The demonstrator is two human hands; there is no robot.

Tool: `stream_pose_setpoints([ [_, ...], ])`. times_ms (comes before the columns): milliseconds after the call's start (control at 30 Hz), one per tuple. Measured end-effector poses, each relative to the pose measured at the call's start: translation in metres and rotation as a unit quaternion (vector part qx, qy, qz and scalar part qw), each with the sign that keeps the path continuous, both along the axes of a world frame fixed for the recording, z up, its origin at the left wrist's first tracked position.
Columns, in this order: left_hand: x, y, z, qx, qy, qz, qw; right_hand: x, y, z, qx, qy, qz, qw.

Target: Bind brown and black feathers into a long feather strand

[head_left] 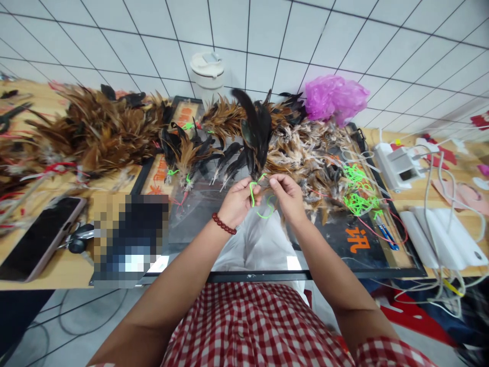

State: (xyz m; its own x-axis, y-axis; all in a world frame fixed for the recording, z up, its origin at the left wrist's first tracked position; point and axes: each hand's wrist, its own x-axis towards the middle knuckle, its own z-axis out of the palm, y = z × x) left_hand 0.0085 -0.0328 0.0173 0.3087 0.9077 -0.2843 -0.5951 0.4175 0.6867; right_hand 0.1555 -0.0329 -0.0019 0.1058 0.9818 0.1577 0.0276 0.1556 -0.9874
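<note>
Upright in my left hand (237, 200) stands a bundle of long black feathers (255, 135), its base pinched between thumb and fingers. Bright green cord (252, 193) crosses the base of the bundle and hangs in a loop below. Close by on the right, my right hand (288, 196) has thumb and forefinger pressed together at the cord's loose end; the exact grip is small and partly blurred. Left of the bundle, several tied black and brown feather bunches (187, 153) lie on the dark glass-topped board (191, 224).
Brown feathers (103, 127) heap at the left, pale ones (301, 148) at the right beside tangled green cord (359, 191). Behind stand a white lidded container (207, 76) and a purple plastic bag (336, 97). A phone (42, 239) lies left; power strips (443, 237) with cables lie right.
</note>
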Motion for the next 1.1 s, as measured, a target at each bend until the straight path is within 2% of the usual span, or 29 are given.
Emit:
stream_pose_setpoints([
  [167, 0.001, 0.001, -0.004, -0.010, -0.024, 0.023, 0.999, -0.004, -0.007, 0.003, 0.033, -0.064, 0.070, 0.995],
  [233, 0.001, 0.002, -0.006, -0.008, -0.022, 0.033, 0.999, -0.003, -0.008, 0.005, 0.070, -0.084, 0.065, 0.992],
  [300, -0.001, 0.003, -0.008, -0.013, -0.017, 0.038, 0.999, 0.003, -0.005, 0.006, 0.085, -0.065, 0.020, 0.994],
  [400, -0.003, 0.004, -0.008, -0.028, -0.009, 0.036, 0.999, 0.019, 0.003, 0.008, 0.087, -0.025, -0.104, 0.990],
  [467, -0.003, 0.004, -0.007, -0.029, -0.011, 0.029, 0.999, 0.028, 0.006, 0.010, 0.094, -0.040, -0.143, 0.984],
  [533, -0.003, 0.003, -0.007, -0.025, -0.017, 0.025, 0.999, 0.030, 0.005, 0.013, 0.098, -0.078, -0.099, 0.987],
  [667, -0.001, 0.003, -0.007, -0.027, -0.019, 0.037, 0.999, 0.012, -0.007, 0.021, 0.135, -0.169, 0.073, 0.974],
  [733, 0.000, 0.003, -0.007, -0.035, -0.011, 0.045, 0.998, 0.005, -0.009, 0.023, 0.159, -0.197, 0.098, 0.962],
  [800, 0.000, 0.003, -0.006, -0.039, 0.000, 0.046, 0.998, 0.009, -0.007, 0.024, 0.164, -0.207, 0.059, 0.963],
  [900, -0.001, 0.004, -0.005, -0.040, 0.006, 0.049, 0.998, 0.037, 0.001, 0.030, 0.150, -0.238, -0.074, 0.957],
  [933, -0.002, 0.004, -0.005, -0.041, 0.003, 0.056, 0.998, 0.048, 0.002, 0.035, 0.141, -0.278, -0.102, 0.944],
  [1000, -0.003, 0.005, -0.005, -0.041, -0.010, 0.067, 0.997, 0.068, -0.002, 0.045, 0.108, -0.382, -0.112, 0.911],
  [1033, -0.004, 0.006, -0.005, -0.040, -0.018, 0.071, 0.997, 0.074, -0.008, 0.051, 0.090, -0.403, -0.085, 0.907],
  [1067, -0.004, 0.006, -0.005, -0.038, -0.025, 0.073, 0.996, 0.077, -0.015, 0.056, 0.067, -0.401, -0.022, 0.913],
  [1100, -0.004, 0.006, -0.006, -0.036, -0.033, 0.072, 0.996, 0.078, -0.024, 0.059, 0.031, -0.381, 0.085, 0.920],
])
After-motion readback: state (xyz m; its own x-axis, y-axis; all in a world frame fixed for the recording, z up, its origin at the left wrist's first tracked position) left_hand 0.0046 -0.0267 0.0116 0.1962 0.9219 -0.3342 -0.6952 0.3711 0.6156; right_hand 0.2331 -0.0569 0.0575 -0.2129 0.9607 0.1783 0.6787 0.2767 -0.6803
